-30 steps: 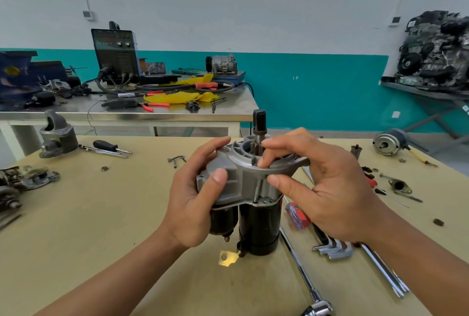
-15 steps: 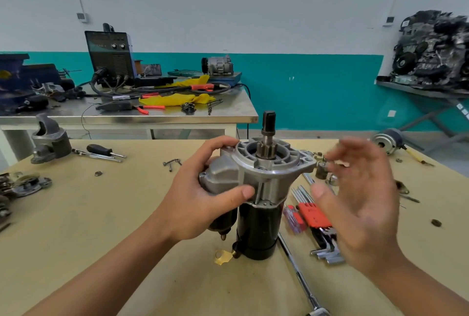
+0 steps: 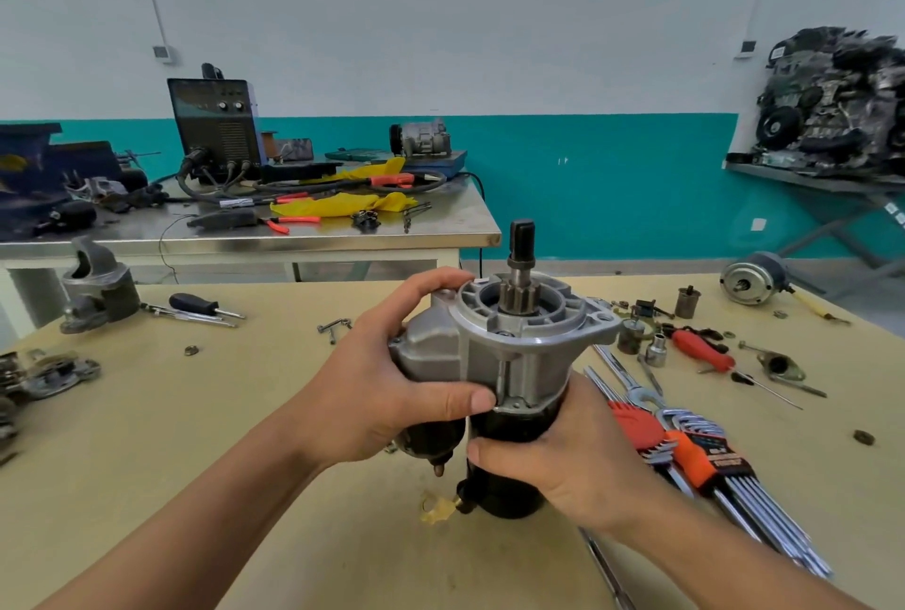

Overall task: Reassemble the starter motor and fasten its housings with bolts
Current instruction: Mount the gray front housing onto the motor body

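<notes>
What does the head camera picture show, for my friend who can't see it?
Two bare hands hold a starter motor upright on a tan workbench: left hand on the silver housing, right hand around the black body. Hex keys and small parts lie to the right.

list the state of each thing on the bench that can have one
black-bodied starter motor: upright on the bench
silver aluminium nose housing: seated on top
left hand: gripping housing
right hand: gripping black body
orange-holder hex key set: lying flat
red-handled screwdriver: lying flat

White wall (image 3: 440, 12) with teal lower band (image 3: 612, 183), steel workbench (image 3: 455, 227)
</notes>
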{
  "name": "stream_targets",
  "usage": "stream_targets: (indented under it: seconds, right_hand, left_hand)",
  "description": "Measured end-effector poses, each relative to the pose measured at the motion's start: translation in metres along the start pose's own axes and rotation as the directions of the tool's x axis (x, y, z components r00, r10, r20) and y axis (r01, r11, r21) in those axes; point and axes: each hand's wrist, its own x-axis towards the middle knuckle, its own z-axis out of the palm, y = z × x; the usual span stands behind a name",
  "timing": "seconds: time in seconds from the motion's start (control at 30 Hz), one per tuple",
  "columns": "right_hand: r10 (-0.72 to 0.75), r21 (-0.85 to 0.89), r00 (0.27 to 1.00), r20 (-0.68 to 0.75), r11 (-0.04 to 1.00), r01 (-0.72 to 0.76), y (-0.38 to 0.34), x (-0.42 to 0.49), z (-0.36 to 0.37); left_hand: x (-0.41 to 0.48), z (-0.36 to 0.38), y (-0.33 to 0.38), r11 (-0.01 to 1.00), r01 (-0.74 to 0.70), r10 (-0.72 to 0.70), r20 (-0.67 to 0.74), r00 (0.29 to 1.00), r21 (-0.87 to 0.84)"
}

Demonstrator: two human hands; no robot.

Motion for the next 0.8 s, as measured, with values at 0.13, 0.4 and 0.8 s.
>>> stream_targets:
  seconds: [0.13,0.4,0.8]
  right_hand:
    - [0.007,0.033,1.0,-0.005,0.999,-0.007,0.0,0.0,-0.001]
    - [-0.001,0.097,0.998,-0.065,0.995,0.008,0.001,-0.003,0.003]
    - [0.017,0.144,0.998,-0.061,0.99,-0.008,-0.004,-0.007,0.002]
  left_hand:
    - [0.002,0.002,-0.001,0.999,-0.026,0.026,-0.002,1.0,0.024]
    - [0.0,0.006,0.0,0.992,-0.067,0.072,-0.044,0.996,0.111]
    - [-0.004,0.013,-0.006,0.989,-0.089,0.101,-0.098,0.99,0.116]
